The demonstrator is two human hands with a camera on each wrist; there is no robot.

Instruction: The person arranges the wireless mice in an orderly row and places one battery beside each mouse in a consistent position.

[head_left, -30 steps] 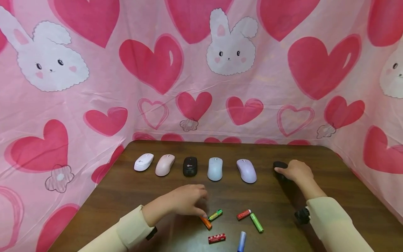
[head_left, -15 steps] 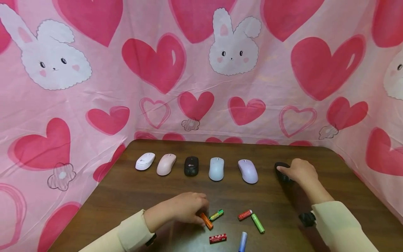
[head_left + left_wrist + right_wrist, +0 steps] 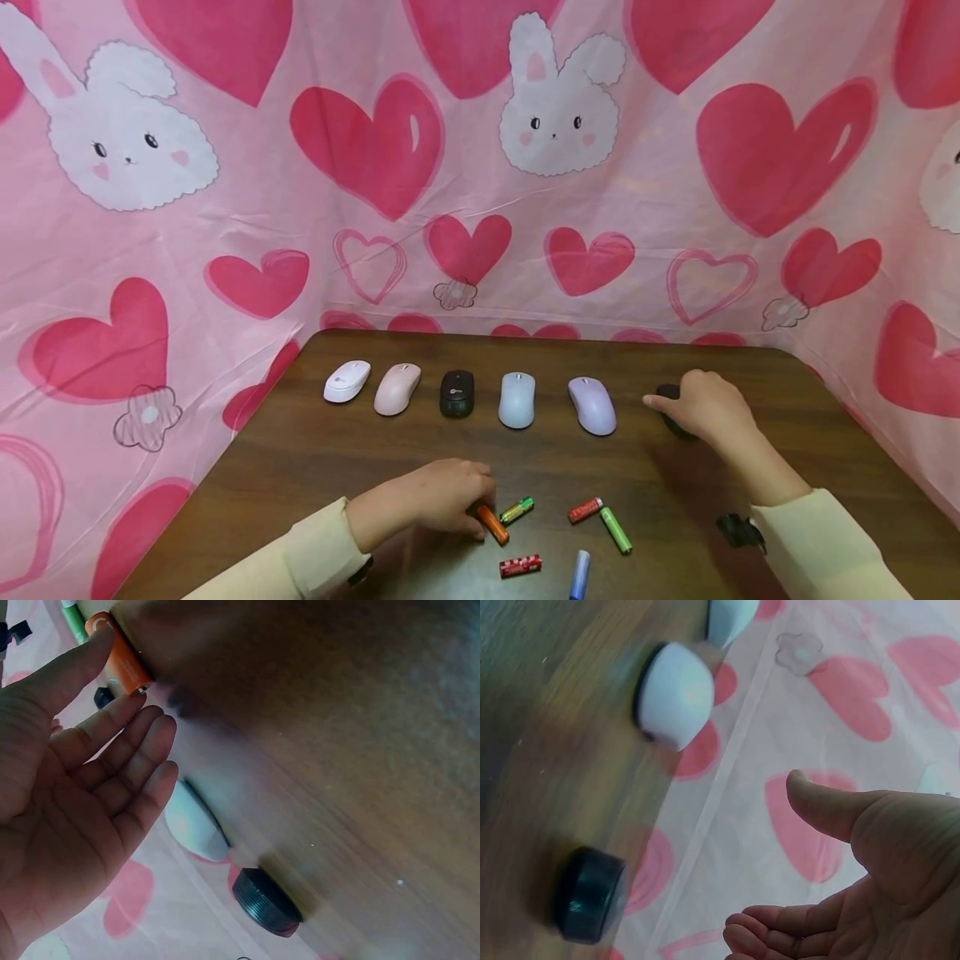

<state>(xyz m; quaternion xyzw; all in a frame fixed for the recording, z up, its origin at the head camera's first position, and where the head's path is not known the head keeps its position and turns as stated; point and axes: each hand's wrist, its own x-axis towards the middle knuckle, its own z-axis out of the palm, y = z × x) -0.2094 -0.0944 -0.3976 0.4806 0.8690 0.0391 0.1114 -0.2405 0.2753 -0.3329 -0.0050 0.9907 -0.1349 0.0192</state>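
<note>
Orange cylindrical battery at left hand, toward near edge of brown wooden desk; pinched or merely touched, cannot tell. Empty right hand beside black rounded mouse, toward far-right corner. Likely risk: battery rolling from off-centre nudge.

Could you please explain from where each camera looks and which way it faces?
Head: on the person's head, facing forward and down at table and pink backdrop; left hand, right hand and cream sleeves show.
Left wrist: on that wrist, facing the orange battery; the left hand's palm side shows.
Right wrist: on that wrist, facing a dark mouse and pink backdrop; the right hand shows.
Shared: orange battery, in head and left wrist.
</note>
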